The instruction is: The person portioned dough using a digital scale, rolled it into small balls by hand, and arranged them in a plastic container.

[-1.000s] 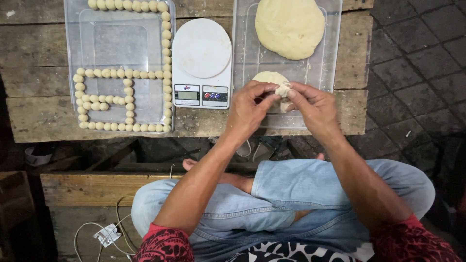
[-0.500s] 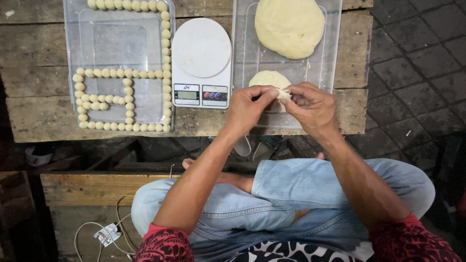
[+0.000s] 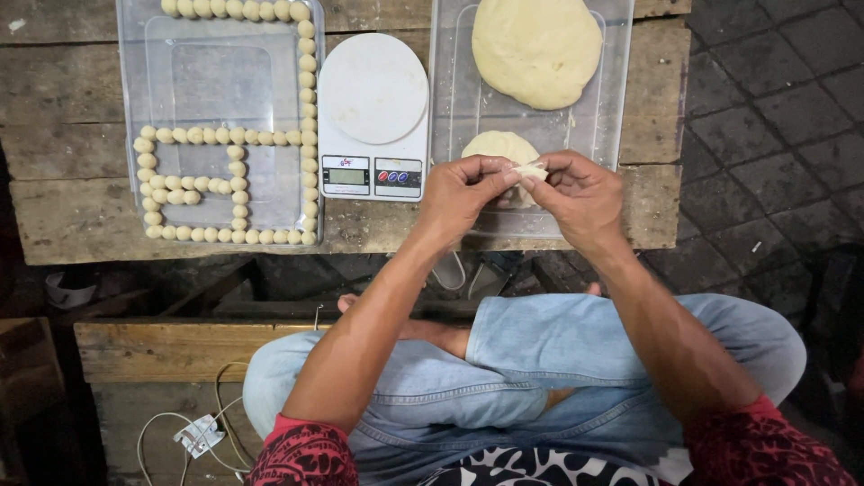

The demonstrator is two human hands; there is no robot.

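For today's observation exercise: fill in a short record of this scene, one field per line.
Left hand: left hand pinches a small dough piece
Right hand: right hand grips the same piece
Below hands: small dough lump in a clear tray
Same tray: large dough mass
Centre: white kitchen scale
Left tray: rows of dough balls

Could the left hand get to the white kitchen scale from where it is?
Probably yes: the left hand sits just right of the scale with nothing between them, though its fingers now pinch a small dough piece.
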